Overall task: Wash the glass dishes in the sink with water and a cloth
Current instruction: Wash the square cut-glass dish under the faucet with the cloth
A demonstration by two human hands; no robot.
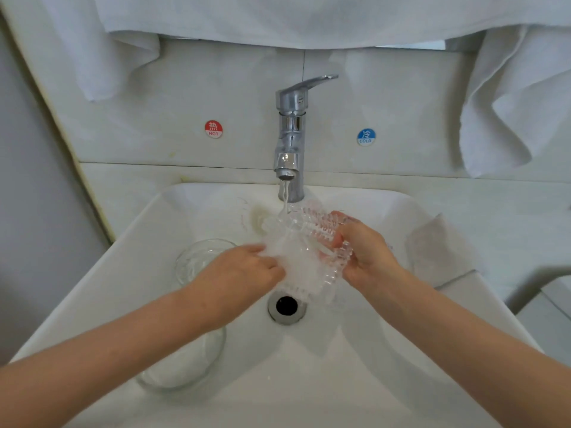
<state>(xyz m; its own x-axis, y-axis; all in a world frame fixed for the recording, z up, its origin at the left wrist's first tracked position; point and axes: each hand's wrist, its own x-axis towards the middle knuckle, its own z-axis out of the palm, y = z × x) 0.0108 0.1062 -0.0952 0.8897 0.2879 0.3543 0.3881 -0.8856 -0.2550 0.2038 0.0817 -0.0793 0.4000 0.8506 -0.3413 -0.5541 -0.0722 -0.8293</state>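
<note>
Seeing my right hand (367, 254) grip the ribbed dish (321, 227), left hand (244, 270) clutching the cloth (296, 267) under the tap (290, 131); two glass bowls (197, 257) crowd lower left.

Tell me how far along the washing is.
Done: nothing I can confirm. In hand: the right hand holds the ribbed dish under the running tap while the left hand rubs it with the cloth. Left: the far bowl and the near bowl lie in the sink.
</note>
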